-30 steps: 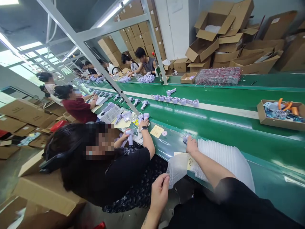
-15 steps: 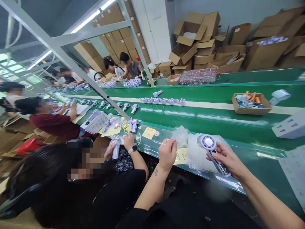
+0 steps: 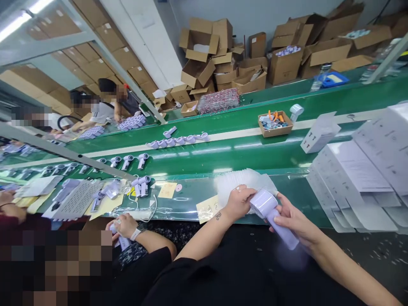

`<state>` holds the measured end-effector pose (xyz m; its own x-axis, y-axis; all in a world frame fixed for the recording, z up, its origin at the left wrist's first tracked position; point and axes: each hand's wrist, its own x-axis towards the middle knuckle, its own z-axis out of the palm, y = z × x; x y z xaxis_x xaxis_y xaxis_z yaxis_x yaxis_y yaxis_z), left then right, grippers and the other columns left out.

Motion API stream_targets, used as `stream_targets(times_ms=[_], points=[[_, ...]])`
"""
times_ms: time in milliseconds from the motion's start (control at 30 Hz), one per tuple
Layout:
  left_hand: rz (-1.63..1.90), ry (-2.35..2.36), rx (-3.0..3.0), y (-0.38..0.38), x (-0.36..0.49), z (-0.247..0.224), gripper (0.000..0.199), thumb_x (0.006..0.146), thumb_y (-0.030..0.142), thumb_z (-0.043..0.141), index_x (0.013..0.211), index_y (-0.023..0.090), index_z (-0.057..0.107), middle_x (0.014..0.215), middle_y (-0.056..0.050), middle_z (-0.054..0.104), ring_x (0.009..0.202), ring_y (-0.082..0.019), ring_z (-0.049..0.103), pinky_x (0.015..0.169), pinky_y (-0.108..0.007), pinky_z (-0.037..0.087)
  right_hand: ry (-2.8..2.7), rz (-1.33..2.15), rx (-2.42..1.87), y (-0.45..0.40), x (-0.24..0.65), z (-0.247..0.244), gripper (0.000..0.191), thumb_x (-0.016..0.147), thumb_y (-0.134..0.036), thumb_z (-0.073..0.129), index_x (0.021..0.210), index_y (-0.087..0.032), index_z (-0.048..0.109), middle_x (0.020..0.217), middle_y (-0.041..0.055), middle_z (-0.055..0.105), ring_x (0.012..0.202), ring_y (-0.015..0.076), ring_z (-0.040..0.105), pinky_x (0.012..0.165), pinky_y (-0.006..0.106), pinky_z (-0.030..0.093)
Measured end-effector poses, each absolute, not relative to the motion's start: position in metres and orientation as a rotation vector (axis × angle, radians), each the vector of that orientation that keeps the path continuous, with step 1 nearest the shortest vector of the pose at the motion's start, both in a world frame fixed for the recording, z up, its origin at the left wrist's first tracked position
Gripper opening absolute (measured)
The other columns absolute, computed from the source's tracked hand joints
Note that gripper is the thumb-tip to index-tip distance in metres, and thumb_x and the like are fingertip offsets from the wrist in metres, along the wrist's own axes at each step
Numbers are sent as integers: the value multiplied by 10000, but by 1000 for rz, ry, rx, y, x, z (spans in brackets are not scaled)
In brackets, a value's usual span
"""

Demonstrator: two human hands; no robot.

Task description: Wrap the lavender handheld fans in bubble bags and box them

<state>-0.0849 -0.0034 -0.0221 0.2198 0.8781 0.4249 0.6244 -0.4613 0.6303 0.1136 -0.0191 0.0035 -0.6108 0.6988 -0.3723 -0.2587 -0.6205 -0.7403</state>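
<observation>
A pale purple handheld fan [image 3: 282, 229] is tilted in front of my body, its round head up and to the left. My right hand [image 3: 295, 219] is closed round the handle, thumb on top. My left hand [image 3: 239, 202] grips the edge of the fan's head, fingers bent. Just behind both hands lies a stack of translucent plastic bags [image 3: 225, 183] on the green bench. A yellow paper note [image 3: 205, 209] with handwriting sits left of the stack, partly under it.
To my left, a co-worker's hands [image 3: 126, 225] hold another purple fan. More fans [image 3: 143, 160] lie along the green conveyor [image 3: 236, 151]. White boxes [image 3: 338, 178] stand at the right. A small carton of parts [image 3: 276, 129] sits across the belt.
My left hand has moved down and right onto the fan's head. The fan has turned so its grille no longer faces me. The view has swung to the right.
</observation>
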Motion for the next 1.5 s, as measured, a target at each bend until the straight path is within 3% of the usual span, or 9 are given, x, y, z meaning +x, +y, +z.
stream_targets(times_ms=[233, 367, 633, 867, 1000, 1133, 1267, 1367, 1500], points=[[1129, 1312, 1561, 15, -57, -28, 180, 832, 261, 521, 863, 142, 653, 718, -31, 630, 643, -124, 555, 599, -241, 438, -874, 2152, -1024, -12, 146, -15, 517, 715, -316, 706, 1187, -247, 506, 1026, 63, 587, 804, 196, 603, 585, 297, 539], [1102, 1215, 1815, 17, -44, -22, 169, 838, 277, 537, 828, 158, 656, 694, -31, 615, 671, -135, 535, 647, -265, 441, -864, 2064, -1168, -18, 156, -26, 416, 739, -337, 686, 1111, -234, 531, 991, 45, 585, 776, 188, 604, 564, 307, 554], [1005, 1060, 2485, 1, -28, -30, 226, 860, 169, 400, 862, 163, 626, 629, -45, 495, 636, -168, 469, 599, -304, 428, -668, 1926, -1206, -36, 167, -28, 598, 700, -314, 722, 1229, -333, 444, 1281, 27, 475, 799, 170, 602, 548, 301, 571], [713, 655, 2741, 3, -25, -27, 247, 859, 193, 400, 959, 194, 626, 685, -62, 546, 638, -181, 518, 629, -343, 450, -539, 1950, -1073, -44, 172, -27, 460, 723, -300, 688, 1144, -291, 502, 1156, 35, 550, 729, 164, 616, 505, 291, 558], [834, 1009, 2759, 11, -27, -45, 212, 856, 216, 431, 934, 159, 619, 618, -44, 509, 602, -175, 504, 586, -316, 446, -528, 1849, -1094, -46, 173, -27, 484, 684, -308, 720, 1098, -318, 470, 1172, 8, 539, 742, 180, 638, 521, 323, 564], [1046, 1404, 2549, 11, -10, -56, 156, 849, 183, 441, 848, 144, 592, 701, -78, 541, 720, -198, 532, 659, -326, 461, -479, 1752, -1103, -44, 171, -29, 456, 691, -313, 721, 1055, -304, 447, 1136, -3, 551, 754, 180, 641, 519, 306, 556], [873, 1094, 2594, -8, 3, -53, 163, 840, 179, 423, 843, 160, 585, 687, -62, 559, 694, -182, 553, 651, -303, 471, -378, 1717, -1156, -43, 171, -31, 455, 699, -289, 720, 1067, -302, 453, 1063, -5, 579, 747, 179, 640, 533, 297, 564], [804, 1057, 2462, -15, 9, -48, 157, 835, 213, 445, 875, 170, 590, 703, -53, 598, 676, -166, 579, 659, -292, 485, -332, 1816, -1213, -42, 172, -35, 470, 685, -266, 733, 1073, -298, 470, 957, -3, 618, 676, 166, 638, 530, 292, 565], [800, 1117, 2227, -8, 20, -35, 171, 818, 205, 471, 909, 171, 612, 778, -59, 655, 717, -160, 613, 705, -293, 496, -144, 1857, -1315, -42, 178, -40, 287, 696, -261, 713, 872, -255, 487, 730, -17, 625, 621, 172, 642, 576, 315, 571]])
